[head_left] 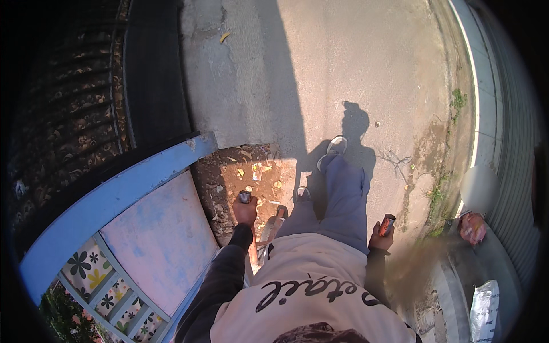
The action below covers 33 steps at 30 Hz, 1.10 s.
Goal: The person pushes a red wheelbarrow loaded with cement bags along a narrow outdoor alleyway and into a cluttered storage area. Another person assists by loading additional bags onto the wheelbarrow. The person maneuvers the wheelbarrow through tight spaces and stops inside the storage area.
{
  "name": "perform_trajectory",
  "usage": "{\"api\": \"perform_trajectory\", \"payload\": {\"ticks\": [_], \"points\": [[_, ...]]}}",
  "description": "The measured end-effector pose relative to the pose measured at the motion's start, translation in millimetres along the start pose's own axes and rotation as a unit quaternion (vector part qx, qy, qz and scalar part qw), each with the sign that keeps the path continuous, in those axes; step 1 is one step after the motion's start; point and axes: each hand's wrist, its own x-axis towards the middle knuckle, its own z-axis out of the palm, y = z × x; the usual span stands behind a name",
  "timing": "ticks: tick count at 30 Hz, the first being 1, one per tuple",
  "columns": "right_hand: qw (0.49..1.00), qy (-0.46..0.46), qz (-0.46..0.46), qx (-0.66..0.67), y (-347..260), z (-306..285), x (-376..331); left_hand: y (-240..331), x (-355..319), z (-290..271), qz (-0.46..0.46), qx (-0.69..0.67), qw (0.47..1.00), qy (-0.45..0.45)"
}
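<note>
Holding a short reddish cylinder (pixel 387 224) with a dark end, the right hand (pixel 378 240) hangs beside the person's hip, its fingers curled round the piece, above the path (pixel 394 74) and toward that path's right edge. The left hand (pixel 245 212) is closed too, its fingers wrapped about a small grey-topped object (pixel 245 196) that sticks up out of the fist; what kind of thing it is, I cannot tell. This hand appears over the patch of brown soil (pixel 226 166), near its lower edge. Below the fist runs an orange-brown bar (pixel 253 251), and whether it is joined to the held object is unclear; a second rusty-coloured piece (pixel 280 212) stands just to its right, next to the person's leg. Dry yellow leaves (pixel 240 172) lie scattered on the soil. Two light-toed shoes show below blue-grey trousers (pixel 345 197), one foot ahead of the other, the forward one on the path with the person's shadow (pixel 355 119) around and beyond it. Left of the soil leans or stands a blue-edged structure (pixel 114 193) with a pale panel (pixel 157 228) and, at its lower left corner, flower-printed material (pixel 94 268) behind slats. Along the path's right edge grow green weeds (pixel 458 99); farther down that side are a pinkish-red bundle (pixel 473 228) and a white sack (pixel 484 311), near a grey ribbed wall (pixel 523 171).
</note>
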Motion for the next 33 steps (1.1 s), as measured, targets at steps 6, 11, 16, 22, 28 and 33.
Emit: {"api": "perform_trajectory", "payload": {"ticks": [6,11,16,22,28,33], "points": [[0.999,0.03,-0.022,-0.009,-65.5,37.2,118.7,126.7,89.3,49.0,0.008,0.016,1.0,-0.01],[0.998,0.028,-0.008,-0.049,-152.2,39.9,196.3,168.3,162.2,94.7,0.022,0.015,0.999,-0.042],[0.998,0.024,0.041,-0.041,-216.8,48.0,271.7,299.1,201.8,110.2,-0.029,0.13,0.991,-0.01],[0.999,-0.01,-0.006,-0.037,-336.4,50.8,359.9,418.1,266.0,113.6,-0.06,0.108,0.991,-0.053],[0.991,-0.002,-0.092,-0.092,-453.9,65.2,450.7,492.8,345.0,134.5,-0.066,0.066,0.995,-0.034],[0.999,0.015,-0.029,-0.003,-524.3,83.2,515.4,588.7,407.0,136.4,-0.037,0.083,0.996,-0.016]]}}
